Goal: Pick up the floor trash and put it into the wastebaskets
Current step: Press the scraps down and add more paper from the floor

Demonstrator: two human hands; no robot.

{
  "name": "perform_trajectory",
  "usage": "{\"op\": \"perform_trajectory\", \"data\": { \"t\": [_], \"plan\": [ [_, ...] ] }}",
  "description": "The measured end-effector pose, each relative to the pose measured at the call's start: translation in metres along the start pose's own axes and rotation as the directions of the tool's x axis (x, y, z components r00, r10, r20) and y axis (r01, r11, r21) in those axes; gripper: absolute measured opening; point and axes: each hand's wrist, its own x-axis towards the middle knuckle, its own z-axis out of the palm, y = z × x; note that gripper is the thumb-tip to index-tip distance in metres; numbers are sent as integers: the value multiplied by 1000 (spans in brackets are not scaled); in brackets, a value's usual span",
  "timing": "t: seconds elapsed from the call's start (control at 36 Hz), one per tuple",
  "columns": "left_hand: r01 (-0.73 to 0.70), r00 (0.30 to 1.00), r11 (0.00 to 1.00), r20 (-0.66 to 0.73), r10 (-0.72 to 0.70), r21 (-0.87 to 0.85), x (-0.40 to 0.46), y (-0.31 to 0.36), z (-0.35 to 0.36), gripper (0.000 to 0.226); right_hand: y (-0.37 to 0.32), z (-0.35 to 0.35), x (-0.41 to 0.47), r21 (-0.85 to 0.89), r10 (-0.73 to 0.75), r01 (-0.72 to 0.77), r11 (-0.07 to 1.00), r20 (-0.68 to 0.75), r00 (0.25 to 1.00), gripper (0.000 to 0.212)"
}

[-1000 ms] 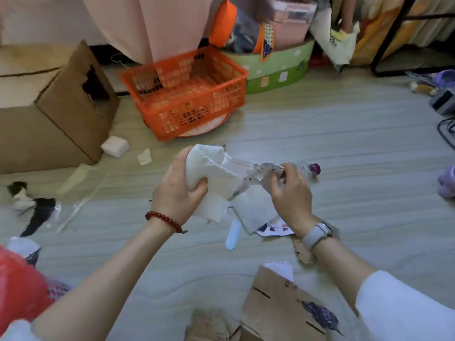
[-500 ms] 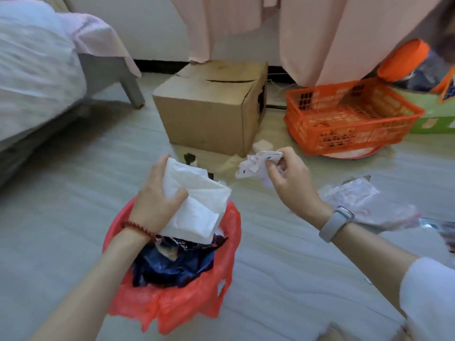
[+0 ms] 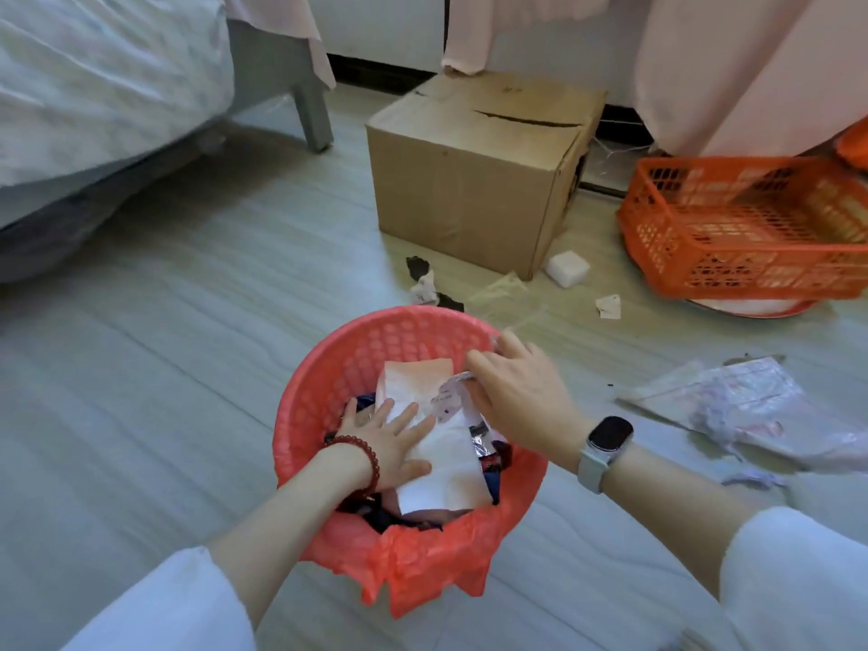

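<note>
Your left fingers (image 3: pixel 404 418) are spread flat, pressing a white paper sheet (image 3: pixel 446 458) down into the red wastebasket (image 3: pixel 329 368); they grip nothing. Your right hand (image 3: pixel 516 392) hovers over the basket's far-right rim, and its fingertips look pinched on a small crumpled printed scrap (image 3: pixel 448 397), though the grip itself is partly hidden.

The basket sits on the floor (image 3: pixel 188 345) in front of you, lined with a red plastic bag (image 3: pixel 422 566) that spills over the near rim. It already looks fairly full, with dark wrappers under the sheet.

Risks from here, as I judge them: the sheet is stiff and may spring back up once your left hand (image 3: pixel 380 448) lifts, tipping it or the scrap over the rim. Pressing hard near one side could tilt the light basket or drag the loose liner inward. If you let go of the scrap too close to the far-right rim, it may fall outside.

More trash is still on the floor: torn scraps (image 3: pixel 425 286) and a white block (image 3: pixel 567 269) by the near corner of the cardboard box (image 3: pixel 469 180), and a clear plastic bag (image 3: pixel 742 411) to your right.
</note>
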Motion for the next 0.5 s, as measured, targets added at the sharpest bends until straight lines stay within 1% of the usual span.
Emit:
{"op": "perform_trajectory", "data": {
  "t": [0.06,0.08,0.14,0.17,0.19,0.22,0.25,0.28,0.31,0.33,0.39,0.42,0.44,0.5],
  "plan": [
    [-19,998,1000,-56,19,13,-6,-8,-13,59,-4,7,0,-88,-45,52,995,80,996,25],
    [-12,994,1000,-110,12,6,-12,-13,-20,53,-7,9,2,-105,-67,78,991,101,993,26],
    [27,966,999,-257,-31,-20,-25,-26,-30,40,-16,18,5,-100,-131,144,985,119,984,31],
    [55,934,997,-351,-67,-45,-31,-33,-32,36,-22,23,6,-84,-161,173,981,135,978,34],
    [80,881,992,-459,-116,-98,-35,-40,-31,34,-29,29,8,-67,-179,191,979,156,971,36],
    [90,806,981,-565,-174,-174,-38,-46,-30,33,-36,36,7,-47,-180,192,980,185,966,37],
    [87,727,963,-645,-236,-255,-39,-51,-28,32,-43,41,6,-15,-171,180,984,240,956,38],
    [82,673,942,-679,-294,-327,-39,-54,-26,34,-51,44,5,23,-156,157,987,322,934,38],
    [83,654,918,-674,-344,-387,-39,-57,-24,39,-56,46,5,62,-152,139,988,416,896,44],
    [90,664,893,-641,-384,-442,-37,-60,-20,47,-59,47,6,86,-154,128,988,510,846,55],
    [109,720,830,-532,-446,-547,-32,-63,-12,60,-58,49,8,138,-167,97,986,699,696,77],
    [113,735,801,-493,-465,-588,-30,-64,-8,64,-57,51,9,149,-173,94,984,737,653,79],
    [107,735,780,-479,-479,-616,-27,-65,-4,65,-58,55,10,148,-190,120,982,748,636,76],
    [73,706,759,-504,-497,-647,-25,-65,-2,64,-60,66,9,139,-204,153,979,760,617,76]
  ]
}}
